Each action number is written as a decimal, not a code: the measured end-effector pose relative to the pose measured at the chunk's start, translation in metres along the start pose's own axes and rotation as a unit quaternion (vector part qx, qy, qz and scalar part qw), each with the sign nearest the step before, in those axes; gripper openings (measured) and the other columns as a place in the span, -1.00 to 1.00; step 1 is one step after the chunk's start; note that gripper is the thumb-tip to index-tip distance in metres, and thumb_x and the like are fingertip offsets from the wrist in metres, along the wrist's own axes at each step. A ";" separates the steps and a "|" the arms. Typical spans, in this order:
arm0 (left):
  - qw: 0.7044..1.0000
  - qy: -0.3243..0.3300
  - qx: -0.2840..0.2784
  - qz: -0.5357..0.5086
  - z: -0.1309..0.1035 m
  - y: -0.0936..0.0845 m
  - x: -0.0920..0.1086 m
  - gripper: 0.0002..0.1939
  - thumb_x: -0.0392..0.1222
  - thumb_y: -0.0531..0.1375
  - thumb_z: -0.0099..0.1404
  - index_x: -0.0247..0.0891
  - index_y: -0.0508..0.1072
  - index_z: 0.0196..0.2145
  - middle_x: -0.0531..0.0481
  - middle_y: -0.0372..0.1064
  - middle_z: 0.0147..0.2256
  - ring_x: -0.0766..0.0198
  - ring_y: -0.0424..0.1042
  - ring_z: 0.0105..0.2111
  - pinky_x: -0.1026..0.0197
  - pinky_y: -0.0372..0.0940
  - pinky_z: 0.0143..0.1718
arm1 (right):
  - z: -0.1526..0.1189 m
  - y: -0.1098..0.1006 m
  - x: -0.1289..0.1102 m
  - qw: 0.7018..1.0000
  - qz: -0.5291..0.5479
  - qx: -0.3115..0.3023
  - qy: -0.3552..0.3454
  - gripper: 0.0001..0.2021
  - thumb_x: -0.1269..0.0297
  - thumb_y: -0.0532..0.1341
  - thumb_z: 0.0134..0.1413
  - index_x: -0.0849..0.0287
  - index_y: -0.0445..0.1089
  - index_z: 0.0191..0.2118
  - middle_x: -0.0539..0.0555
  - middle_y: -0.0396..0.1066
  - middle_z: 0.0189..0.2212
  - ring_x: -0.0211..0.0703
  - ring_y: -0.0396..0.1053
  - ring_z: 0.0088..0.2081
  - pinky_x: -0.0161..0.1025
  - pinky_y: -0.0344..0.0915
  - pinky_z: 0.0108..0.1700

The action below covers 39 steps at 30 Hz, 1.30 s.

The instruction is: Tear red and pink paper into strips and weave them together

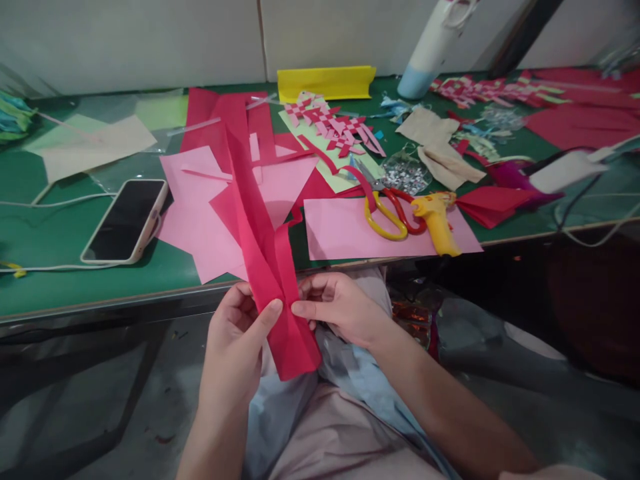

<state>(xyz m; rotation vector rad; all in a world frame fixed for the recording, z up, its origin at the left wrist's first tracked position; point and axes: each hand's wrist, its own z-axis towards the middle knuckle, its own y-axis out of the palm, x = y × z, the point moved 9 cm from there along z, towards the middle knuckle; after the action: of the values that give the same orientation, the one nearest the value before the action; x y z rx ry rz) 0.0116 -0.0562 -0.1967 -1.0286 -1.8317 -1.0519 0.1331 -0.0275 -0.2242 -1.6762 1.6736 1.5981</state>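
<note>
A long folded strip of red paper (257, 257) stands up at the table's front edge, its lower end over my lap. My left hand (243, 327) pinches its left side, thumb on top and fingers behind. My right hand (333, 303) grips the right side, where a narrower red strip curls away toward the table. Beyond the hands lie pink paper sheets (187, 207) and a pink rectangle (335, 233). Scissors with yellow and red handles (390, 223) rest on that rectangle, beside a yellow glue gun (436, 220).
A phone (126, 223) lies on the green table (165, 283) at left. Woven pink-and-red paper pieces (327, 123), a folded yellow sheet (325, 83) and a white-and-blue bottle (430, 50) are at the back. Cables and a white power strip (567, 172) lie at right.
</note>
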 end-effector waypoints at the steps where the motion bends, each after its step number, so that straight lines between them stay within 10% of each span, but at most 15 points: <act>1: 1.000 -0.006 -0.007 0.003 0.000 0.001 -0.001 -0.66 -0.22 0.42 -0.07 -0.27 0.38 -0.36 0.01 0.47 -0.38 0.31 0.46 -0.40 0.27 0.38 -0.32 | 0.000 -0.001 -0.001 1.000 0.005 0.004 -0.006 -0.70 0.26 0.47 -0.35 0.26 0.43 -0.44 -0.05 0.37 -0.54 -0.37 0.28 -0.53 -0.41 0.25 -0.54; 39: 1.000 -0.013 -0.007 -0.010 -0.003 0.002 -0.007 -0.61 -0.25 0.40 -0.06 -0.27 0.40 -0.25 0.03 0.46 -0.40 0.29 0.46 -0.44 0.21 0.41 -0.34 | 0.000 0.000 -0.005 0.997 0.040 -0.010 -0.064 -0.79 0.30 0.44 -0.22 0.22 0.42 -0.47 -0.10 0.36 -0.53 -0.42 0.30 -0.52 -0.44 0.31 -0.46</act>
<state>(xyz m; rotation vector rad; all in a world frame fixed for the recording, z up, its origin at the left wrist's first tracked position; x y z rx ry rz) 0.0171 -0.0596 -0.2015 -1.0387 -1.8618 -1.0706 0.1348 -0.0247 -0.2205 -1.5004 1.6851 1.7257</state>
